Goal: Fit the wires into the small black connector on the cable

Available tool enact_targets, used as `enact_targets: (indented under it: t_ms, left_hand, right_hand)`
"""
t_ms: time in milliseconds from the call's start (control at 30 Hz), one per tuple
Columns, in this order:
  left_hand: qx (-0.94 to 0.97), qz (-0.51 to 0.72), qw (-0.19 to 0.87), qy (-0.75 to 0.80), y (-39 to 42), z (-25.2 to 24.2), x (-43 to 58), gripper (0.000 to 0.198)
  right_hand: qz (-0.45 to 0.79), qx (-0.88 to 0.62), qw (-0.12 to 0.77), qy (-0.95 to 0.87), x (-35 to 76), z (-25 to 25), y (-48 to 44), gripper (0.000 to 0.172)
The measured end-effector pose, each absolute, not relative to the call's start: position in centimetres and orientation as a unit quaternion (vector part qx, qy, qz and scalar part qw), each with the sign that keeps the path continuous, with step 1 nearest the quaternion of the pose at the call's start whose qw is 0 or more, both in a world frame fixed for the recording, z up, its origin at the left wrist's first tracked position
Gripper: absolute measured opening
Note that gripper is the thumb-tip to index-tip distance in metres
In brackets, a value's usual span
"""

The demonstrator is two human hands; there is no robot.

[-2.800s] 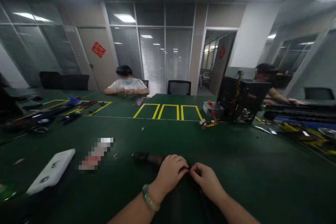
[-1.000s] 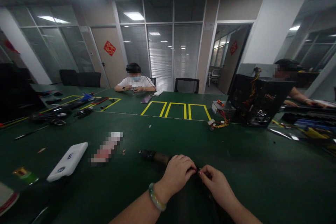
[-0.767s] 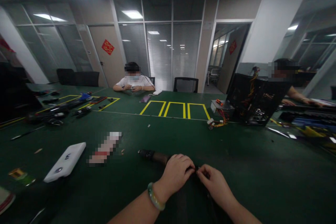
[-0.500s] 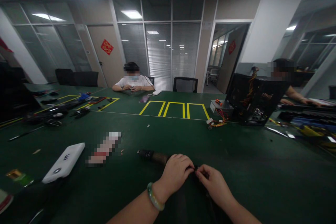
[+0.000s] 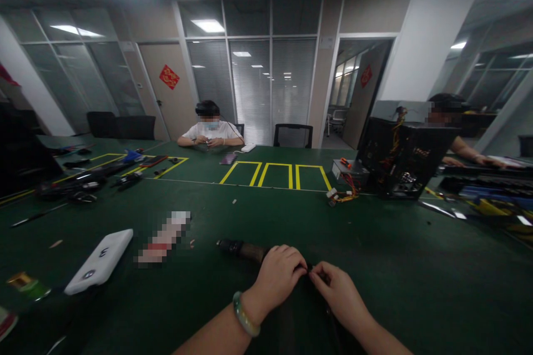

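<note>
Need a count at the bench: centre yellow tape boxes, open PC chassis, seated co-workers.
Yellow tape boxes: 3
Open PC chassis: 1
Co-workers: 2
Total: 6

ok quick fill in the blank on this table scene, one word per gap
Of the left hand and right hand, only the ____ one wears a bangle.
The green table mat carries three boxes outlined in ____ tape.
The seated person across the table wears a ____ T-shirt.
The black computer case stands to the ____ of those boxes.

Missing words: left, yellow, white, right
</note>
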State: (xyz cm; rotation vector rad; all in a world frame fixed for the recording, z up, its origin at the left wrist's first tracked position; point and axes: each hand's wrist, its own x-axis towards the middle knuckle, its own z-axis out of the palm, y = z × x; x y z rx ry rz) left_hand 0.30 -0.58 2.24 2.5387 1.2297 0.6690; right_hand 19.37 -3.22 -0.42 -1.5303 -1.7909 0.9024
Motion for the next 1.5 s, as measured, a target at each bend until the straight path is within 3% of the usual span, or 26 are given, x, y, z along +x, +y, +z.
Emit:
enact_targets:
  t_ms: [800, 1267, 1500]
  left_hand:
    - [0.870, 0.246, 0.129, 0.407, -0.6, 1.9, 0.3, 0.003]
    - [0.866, 0.249, 0.125, 0.415, -0.7, 1.2, 0.2, 0.015]
    - [0.869, 0.238, 0.110, 0.421, -0.8, 1.4, 0.3, 0.012]
  right_hand:
    - [0.335, -0.581, 0.303, -0.677, 19.4, -0.1, -3.3, 0.019]
    - [0.318, -0.573, 0.316, -0.686, 19.3, -0.1, -3.3, 0.019]
    - [0.328, -0.578, 0.307, -0.681, 19.4, -0.3, -3.4, 0.021]
